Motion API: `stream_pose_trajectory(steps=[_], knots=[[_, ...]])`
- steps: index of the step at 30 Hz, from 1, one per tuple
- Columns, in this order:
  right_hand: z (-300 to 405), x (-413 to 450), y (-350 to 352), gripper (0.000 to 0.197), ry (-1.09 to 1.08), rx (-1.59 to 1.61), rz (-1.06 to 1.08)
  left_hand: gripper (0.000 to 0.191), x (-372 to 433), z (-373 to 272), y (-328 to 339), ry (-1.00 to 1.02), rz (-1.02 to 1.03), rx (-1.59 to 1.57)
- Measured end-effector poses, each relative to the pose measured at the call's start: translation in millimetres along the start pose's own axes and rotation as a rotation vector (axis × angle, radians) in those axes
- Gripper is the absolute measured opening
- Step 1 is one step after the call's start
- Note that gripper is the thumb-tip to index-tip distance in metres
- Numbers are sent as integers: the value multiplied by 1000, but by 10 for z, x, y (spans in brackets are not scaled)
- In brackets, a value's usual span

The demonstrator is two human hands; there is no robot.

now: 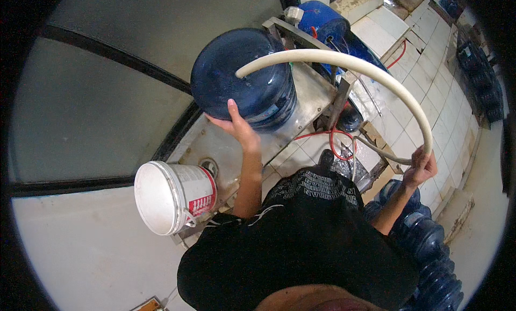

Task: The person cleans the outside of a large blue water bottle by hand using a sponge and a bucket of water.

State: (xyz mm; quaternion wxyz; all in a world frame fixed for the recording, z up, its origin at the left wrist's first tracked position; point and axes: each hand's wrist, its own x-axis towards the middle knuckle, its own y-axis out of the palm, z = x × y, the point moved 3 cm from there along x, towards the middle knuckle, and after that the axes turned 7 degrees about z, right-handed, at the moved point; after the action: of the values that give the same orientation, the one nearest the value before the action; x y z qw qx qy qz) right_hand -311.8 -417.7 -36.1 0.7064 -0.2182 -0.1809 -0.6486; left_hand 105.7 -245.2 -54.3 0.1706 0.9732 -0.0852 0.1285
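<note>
A large blue plastic water jug stands on a metal bench with its round end face up and its ribbed side towards me. My left hand grips its near edge, thumb on the face and fingers along the rim. Off to the right, my right hand is closed around a thick cream hose. The hose arcs over to the jug, and its free end lies over the wet-looking face. Whether that end touches the face, I cannot tell. The jug's lower end is hidden.
A white lidded bucket stands left on the metal bench. Beyond the jug is a blue drum. A red hose loops over the wet tiled floor. Several blue jugs lie at lower right, more along the right wall.
</note>
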Motion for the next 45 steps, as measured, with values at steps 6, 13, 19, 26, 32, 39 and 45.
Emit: stream_pose_trajectory(steps=[6, 13, 19, 26, 32, 39, 45], knots=[[-58, 115, 211, 49, 0, -57, 102, 57, 600, 272, -341, -17, 77, -166], [-240, 178, -114, 45, 40, -8, 82, 67, 327, 749, -294, 11, 57, -419], [-467, 360, -404, 44, 62, -1, 48, 64, -31, 1516, -547, -47, -96, 17], [-802, 435, -517, 39, 122, -39, 52, 72, -234, 1437, -225, -310, 16, -401], [-983, 555, 129, 30, 315, 9, 195, 74, -334, 1692, -546, -414, -156, -266], [-1041, 565, 1411, 27, 551, 30, 508, 83, -689, 2020, -697, -840, -89, -132], [-1248, 348, 2653, 31, 446, -20, 612, 85, -866, 1812, -1077, -1039, -203, -142]])
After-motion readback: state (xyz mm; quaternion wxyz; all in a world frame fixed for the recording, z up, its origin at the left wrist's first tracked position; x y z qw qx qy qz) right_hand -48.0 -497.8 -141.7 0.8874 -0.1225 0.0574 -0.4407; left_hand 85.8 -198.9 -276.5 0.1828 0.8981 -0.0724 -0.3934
